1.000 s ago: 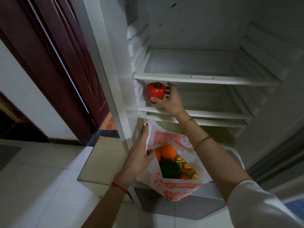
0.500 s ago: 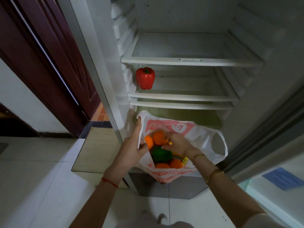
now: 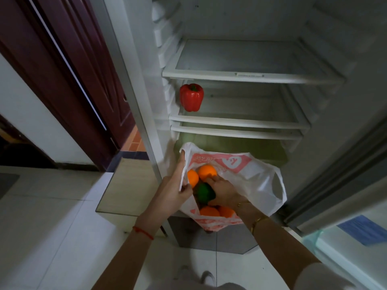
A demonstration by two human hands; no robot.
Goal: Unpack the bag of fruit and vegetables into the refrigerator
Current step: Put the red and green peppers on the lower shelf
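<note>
1. View looks down from a person's head at an open fridge (image 3: pixel 251 21) w/ white interior; both arms reach fwd into a plastic bag (image 3: pixel 257 181) held in front of the fridge's lower section.
2. Bag is white w/ pink-red print, mouth open toward the camera; one loop handle hangs loose on the right side.
3. Left hand (image 3: pixel 173 191) grips the bag's left edge, thumb curled over the rim, fingers along the outside, holding the mouth open. A red string bracelet (image 3: pixel 143 232) sits on that wrist.
4. Right hand (image 3: pixel 225 192) is inside the bag, fingers curled round a green pepper (image 3: pixel 204 192), gripping it. Gold bracelets (image 3: pixel 258 221) on that wrist.
5. Inside the bag, around the pepper: two oranges (image 3: pixel 207 171) just above it, touching each other, and two more at the bottom, near the bag's lower edge.
6. A red bell pepper (image 3: pixel 191 97) stands upright, stem up, at the far left of the middle shelf (image 3: pixel 240 122), close to the fridge's left wall.
7. Top shelf (image 3: pixel 251 77) is glass w/ white trim. Below the middle shelf sits another white-edged shelf, then a greenish compartment behind the bag.
8. Left of the fridge: a dark red wooden door (image 3: pixel 69 70), white wall, pale tiled floor (image 3: pixel 41 237). The fridge door (image 3: pixel 345 237) edge shows at lower right.
</note>
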